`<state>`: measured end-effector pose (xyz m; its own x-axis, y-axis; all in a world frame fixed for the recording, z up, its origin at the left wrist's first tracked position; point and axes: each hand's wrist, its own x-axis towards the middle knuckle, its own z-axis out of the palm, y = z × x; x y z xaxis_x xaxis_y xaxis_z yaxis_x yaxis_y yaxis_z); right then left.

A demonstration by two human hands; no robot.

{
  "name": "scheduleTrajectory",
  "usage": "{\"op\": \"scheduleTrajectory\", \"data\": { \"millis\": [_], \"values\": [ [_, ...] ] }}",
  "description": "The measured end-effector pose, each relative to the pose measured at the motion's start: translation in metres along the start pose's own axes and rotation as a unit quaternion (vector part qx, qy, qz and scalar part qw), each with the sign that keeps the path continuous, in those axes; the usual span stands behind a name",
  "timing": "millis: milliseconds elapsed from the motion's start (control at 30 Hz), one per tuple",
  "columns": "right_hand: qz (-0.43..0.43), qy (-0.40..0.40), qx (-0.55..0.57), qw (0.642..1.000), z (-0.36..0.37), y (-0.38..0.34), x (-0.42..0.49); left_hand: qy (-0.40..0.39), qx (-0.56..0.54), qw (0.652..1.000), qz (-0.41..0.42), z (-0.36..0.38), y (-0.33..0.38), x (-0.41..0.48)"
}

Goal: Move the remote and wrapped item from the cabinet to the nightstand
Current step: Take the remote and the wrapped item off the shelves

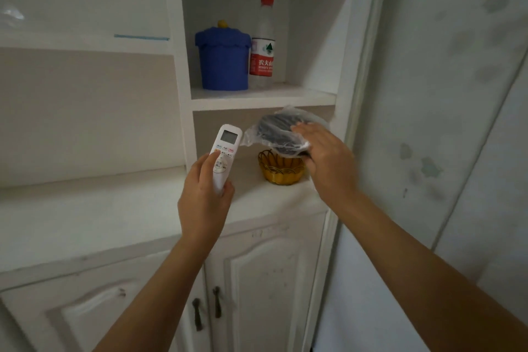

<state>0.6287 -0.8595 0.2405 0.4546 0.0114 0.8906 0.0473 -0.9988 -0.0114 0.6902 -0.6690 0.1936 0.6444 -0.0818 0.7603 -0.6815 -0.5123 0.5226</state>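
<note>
A white remote (225, 148) with a small screen and coloured buttons stands nearly upright in my left hand (204, 197), which grips its lower half in front of the cabinet's lower shelf. The wrapped item (278, 131), something dark in clear plastic film, is held by my right hand (325, 156) just above a small gold basket. My fingers lie over its right side and hide part of it. The nightstand is not in sight.
The gold wire basket (281, 170) sits on the white cabinet ledge (114, 208). On the shelf above stand a blue lidded pot (223, 58) and a water bottle (263, 43) with a red cap. Cabinet doors (274, 280) with dark handles are below; a patterned wall is at the right.
</note>
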Motion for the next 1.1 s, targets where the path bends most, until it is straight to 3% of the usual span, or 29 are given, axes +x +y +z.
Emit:
{"op": "scheduleTrajectory", "data": {
  "millis": [333, 667, 1100],
  "values": [
    [-0.064, -0.030, 0.064, 0.995, -0.045, -0.043, -0.081, 0.039, 0.075, 0.988, -0.133, -0.074, 0.023, -0.108],
    [-0.125, -0.036, 0.154, 0.979, -0.062, -0.110, -0.107, 0.092, 0.143, 0.972, -0.160, -0.162, 0.021, -0.148],
    [-0.213, -0.028, 0.316, 0.924, -0.042, -0.326, -0.123, 0.171, 0.292, 0.917, -0.212, -0.369, -0.034, -0.221]
  ]
}}
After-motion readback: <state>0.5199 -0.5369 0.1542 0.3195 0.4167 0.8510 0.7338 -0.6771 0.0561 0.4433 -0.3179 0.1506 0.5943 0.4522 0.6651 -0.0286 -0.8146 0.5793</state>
